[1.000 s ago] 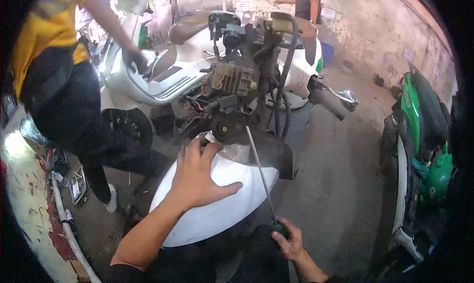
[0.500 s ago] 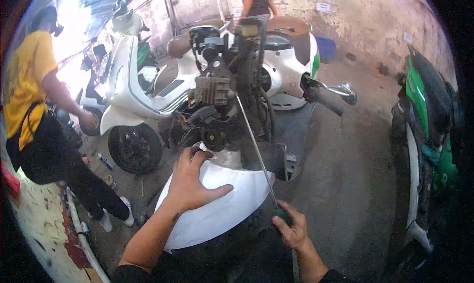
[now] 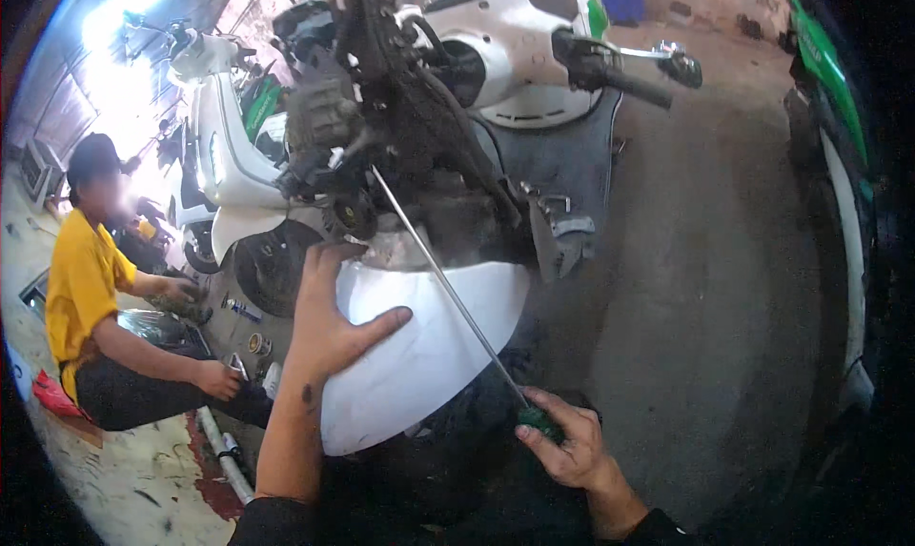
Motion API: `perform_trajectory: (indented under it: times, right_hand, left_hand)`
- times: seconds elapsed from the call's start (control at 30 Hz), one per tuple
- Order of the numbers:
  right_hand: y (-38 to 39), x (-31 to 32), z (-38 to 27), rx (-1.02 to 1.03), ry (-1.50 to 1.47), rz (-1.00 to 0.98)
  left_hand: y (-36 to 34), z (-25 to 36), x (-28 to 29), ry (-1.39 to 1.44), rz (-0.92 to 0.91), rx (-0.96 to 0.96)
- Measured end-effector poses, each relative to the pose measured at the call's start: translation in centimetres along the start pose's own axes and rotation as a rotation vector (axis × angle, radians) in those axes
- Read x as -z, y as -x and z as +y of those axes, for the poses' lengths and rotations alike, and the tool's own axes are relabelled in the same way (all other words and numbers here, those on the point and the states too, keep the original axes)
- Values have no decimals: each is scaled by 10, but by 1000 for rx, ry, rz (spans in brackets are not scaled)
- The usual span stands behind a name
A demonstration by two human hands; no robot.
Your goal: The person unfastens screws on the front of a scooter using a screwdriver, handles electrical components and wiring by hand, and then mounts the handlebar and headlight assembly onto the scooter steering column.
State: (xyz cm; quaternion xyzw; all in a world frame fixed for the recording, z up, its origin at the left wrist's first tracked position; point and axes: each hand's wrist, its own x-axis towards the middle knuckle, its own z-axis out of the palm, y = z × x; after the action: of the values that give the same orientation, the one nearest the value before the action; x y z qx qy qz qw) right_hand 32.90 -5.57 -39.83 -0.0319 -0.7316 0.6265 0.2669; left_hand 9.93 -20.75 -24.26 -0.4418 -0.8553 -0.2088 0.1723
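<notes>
My left hand grips the white curved body panel, fingertips curled at its upper edge and thumb spread across its face. My right hand is closed around the green handle of a long screwdriver, at the lower right of the panel. The steel shaft runs diagonally over the panel, its tip among dark, grimy mechanical parts of the exposed scooter assembly; whether it touches them I cannot tell. A black round part sits just beyond my left fingertips.
A co-worker in a yellow shirt sits low at left among tools. White scooters stand behind the assembly, a green-and-black one along the right. A blue bin is at the back; a white pipe lies lower left.
The co-worker in yellow went from standing to sitting low. The standing person at the back is out of view. My view has tilted; the screwdriver shaft now slants more, still in my right hand.
</notes>
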Motion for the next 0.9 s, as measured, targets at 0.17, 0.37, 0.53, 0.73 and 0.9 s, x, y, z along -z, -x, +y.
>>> perform_trajectory:
  times: [0.17, 0.37, 0.53, 0.73, 0.9]
  right_hand:
    - [0, 2, 5, -110, -99, -84]
    - [-3, 2, -2, 5, -73, -73]
    - [-19, 3, -17, -121, -142, -132]
    - [-36, -20, -9, 27, -105, -33]
    - [-28, -17, -5, 13, -71, -72]
  left_hand:
    - [0, -4, -6, -1, -14, 13]
    - [1, -1, -12, 42, -23, 56]
    - [1, -5, -9, 52, -4, 20]
    - [2, -7, -10, 61, -8, 34]
    - [2, -6, -6, 46, -4, 42]
